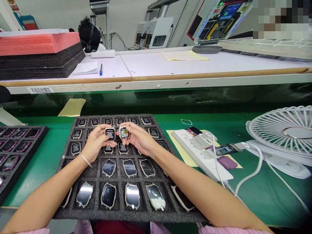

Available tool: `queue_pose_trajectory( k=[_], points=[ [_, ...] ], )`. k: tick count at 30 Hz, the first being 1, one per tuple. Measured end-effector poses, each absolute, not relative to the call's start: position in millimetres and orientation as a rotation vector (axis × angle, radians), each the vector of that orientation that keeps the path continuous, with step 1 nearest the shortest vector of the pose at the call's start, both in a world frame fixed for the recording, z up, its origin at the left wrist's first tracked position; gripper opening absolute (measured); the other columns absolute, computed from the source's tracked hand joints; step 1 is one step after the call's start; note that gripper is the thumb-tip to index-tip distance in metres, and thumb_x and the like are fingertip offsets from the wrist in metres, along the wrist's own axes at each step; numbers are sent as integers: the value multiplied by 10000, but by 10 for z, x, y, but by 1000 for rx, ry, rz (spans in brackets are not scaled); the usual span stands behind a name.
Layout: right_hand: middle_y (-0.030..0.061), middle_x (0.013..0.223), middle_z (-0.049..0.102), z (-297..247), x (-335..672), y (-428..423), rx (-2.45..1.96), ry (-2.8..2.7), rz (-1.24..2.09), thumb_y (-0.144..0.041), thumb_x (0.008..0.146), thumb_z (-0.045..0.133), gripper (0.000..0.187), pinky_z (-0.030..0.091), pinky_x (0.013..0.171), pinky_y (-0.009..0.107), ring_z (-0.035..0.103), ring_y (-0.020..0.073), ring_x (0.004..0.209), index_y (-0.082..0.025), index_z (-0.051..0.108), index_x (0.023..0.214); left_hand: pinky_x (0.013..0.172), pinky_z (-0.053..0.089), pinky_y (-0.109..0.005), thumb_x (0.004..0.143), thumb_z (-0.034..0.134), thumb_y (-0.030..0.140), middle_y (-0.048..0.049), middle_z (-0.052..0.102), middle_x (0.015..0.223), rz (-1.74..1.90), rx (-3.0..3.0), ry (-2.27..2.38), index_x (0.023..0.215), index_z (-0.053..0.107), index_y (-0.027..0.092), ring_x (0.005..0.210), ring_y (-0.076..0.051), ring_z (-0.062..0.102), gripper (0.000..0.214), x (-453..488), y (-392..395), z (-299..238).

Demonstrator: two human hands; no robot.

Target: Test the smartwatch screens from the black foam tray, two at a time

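Black smartwatch (pixel 110 133) in left fingers (pixel 100 130), lit smartwatch (pixel 124 132) in right fingers (pixel 131 127)

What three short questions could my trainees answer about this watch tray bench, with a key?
1. Which wrist wears the bangle: that of the left hand or that of the right hand?
2. True or false: the smartwatch body held in the right hand shows a lit, colored screen.
3. What lies to the right of the black foam tray? A: a soldering iron; B: a white power strip; C: a coffee mug.

Key: 1. left; 2. true; 3. B.
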State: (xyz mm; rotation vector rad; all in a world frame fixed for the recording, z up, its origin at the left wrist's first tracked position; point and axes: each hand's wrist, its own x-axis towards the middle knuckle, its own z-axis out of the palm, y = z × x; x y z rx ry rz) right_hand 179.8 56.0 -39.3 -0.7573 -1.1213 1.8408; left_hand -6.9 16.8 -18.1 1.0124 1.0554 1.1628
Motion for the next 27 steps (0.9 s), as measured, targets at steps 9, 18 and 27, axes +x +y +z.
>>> queue_pose_trajectory(
  k=[9,18,27],
  points=[
    [29,858,713,-395,1803,563,-751,-1139,1840,-423,838,697,293,436,543,261,612,126,566,-216,609,1025,617,612,-302,702,677,240,-30,694,941,1155,1029,1076,1054,548,168,593,-160,721,381,-72,174,-184],
    [16,977,699,-408,1819,536,-686,-1264,1804,-121,711,709,425,465,584,250,632,105,627,-219,578,1103,666,619,-287,654,679,131,-22,688,980,1186,1030,1056,1062,559,179,646,-145,730,428,-69,173,-195],
    [10,831,699,-407,1790,542,-701,-1191,1859,-420,831,706,304,464,544,269,595,110,551,-211,599,1025,619,621,-324,811,625,320,-58,725,878,1136,976,1044,1068,574,163,615,-189,734,306,-71,175,-184]
  ],
)
